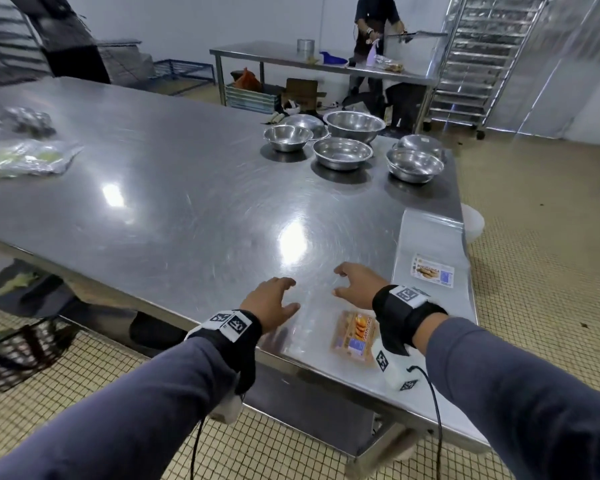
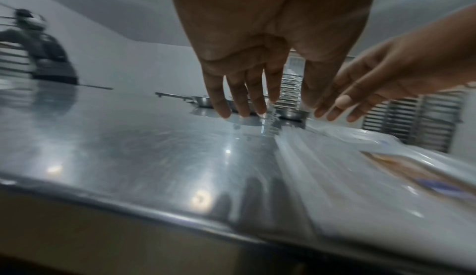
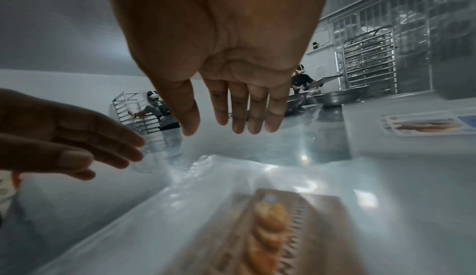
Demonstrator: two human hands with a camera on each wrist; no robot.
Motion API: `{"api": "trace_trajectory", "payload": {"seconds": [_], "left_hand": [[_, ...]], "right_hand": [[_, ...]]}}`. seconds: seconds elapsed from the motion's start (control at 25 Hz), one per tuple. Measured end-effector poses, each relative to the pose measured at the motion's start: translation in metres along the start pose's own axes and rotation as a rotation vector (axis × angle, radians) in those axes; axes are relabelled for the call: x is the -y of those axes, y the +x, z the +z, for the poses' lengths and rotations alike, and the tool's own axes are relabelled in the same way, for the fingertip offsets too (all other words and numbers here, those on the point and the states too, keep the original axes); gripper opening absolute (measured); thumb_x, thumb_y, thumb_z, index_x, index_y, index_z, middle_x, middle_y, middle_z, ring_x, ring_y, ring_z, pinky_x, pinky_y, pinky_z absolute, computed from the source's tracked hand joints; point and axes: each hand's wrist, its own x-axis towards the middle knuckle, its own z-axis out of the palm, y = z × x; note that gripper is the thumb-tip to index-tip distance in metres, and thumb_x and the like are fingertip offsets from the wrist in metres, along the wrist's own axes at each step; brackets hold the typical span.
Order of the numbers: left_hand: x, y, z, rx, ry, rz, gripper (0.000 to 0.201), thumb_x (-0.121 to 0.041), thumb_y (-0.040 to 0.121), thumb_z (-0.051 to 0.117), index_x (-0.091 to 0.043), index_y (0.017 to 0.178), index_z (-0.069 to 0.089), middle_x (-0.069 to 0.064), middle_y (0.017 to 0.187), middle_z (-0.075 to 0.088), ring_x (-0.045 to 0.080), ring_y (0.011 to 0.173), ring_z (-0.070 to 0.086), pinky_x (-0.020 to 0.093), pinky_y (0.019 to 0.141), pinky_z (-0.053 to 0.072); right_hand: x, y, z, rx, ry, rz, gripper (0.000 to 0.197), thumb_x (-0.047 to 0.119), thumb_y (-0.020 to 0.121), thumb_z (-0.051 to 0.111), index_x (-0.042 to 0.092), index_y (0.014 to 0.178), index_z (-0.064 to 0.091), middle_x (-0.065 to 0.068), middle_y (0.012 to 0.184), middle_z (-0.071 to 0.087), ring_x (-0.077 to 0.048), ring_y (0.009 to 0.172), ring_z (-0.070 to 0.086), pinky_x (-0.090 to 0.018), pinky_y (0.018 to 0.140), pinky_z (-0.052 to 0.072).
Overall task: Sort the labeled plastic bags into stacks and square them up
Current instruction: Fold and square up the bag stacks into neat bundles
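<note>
A stack of clear plastic bags with an orange label (image 1: pixel 354 336) lies at the near edge of the steel table (image 1: pixel 187 202). In the wrist views the same stack (image 2: pixel 347 177) and its label (image 3: pixel 273 228) show blurred. A second stack with a pale label (image 1: pixel 432 271) lies to the right along the table's side edge, also visible as the stack (image 3: pixel 412 137). My left hand (image 1: pixel 288 294) and right hand (image 1: pixel 340 281) hover side by side over the far end of the orange-label stack. Both hands have their fingers spread and straight (image 2: pixel 244 104) (image 3: pixel 226 124) and hold nothing.
Several steel bowls (image 1: pixel 343 152) stand at the far right of the table. Crumpled clear bags (image 1: pixel 25 157) lie at the far left. Behind, a person (image 1: pixel 378 29) works at another steel table beside a tall tray rack (image 1: pixel 482 57).
</note>
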Motion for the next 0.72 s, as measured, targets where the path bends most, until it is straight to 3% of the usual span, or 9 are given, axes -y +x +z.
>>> {"api": "trace_trajectory", "payload": {"seconds": [0.24, 0.72], "left_hand": [[0.066, -0.016, -0.039, 0.030, 0.101, -0.240, 0.058, -0.035, 0.093, 0.053, -0.015, 0.143, 0.033, 0.008, 0.144, 0.040, 0.025, 0.130, 0.041, 0.040, 0.108, 0.034], [0.261, -0.064, -0.145, 0.022, 0.237, -0.403, 0.056, -0.033, 0.093, 0.048, -0.016, 0.144, 0.029, 0.007, 0.146, 0.039, 0.027, 0.131, 0.040, 0.040, 0.107, 0.034]], "right_hand": [[0.082, 0.022, 0.024, 0.067, -0.122, -0.104, 0.057, 0.030, 0.093, 0.054, 0.012, 0.142, 0.033, -0.009, 0.144, 0.039, -0.024, 0.130, 0.040, -0.033, 0.105, 0.034], [0.276, 0.105, 0.100, 0.134, -0.117, -0.169, 0.058, 0.030, 0.093, 0.054, 0.012, 0.143, 0.031, -0.009, 0.145, 0.036, -0.023, 0.131, 0.039, -0.029, 0.102, 0.033]]}}
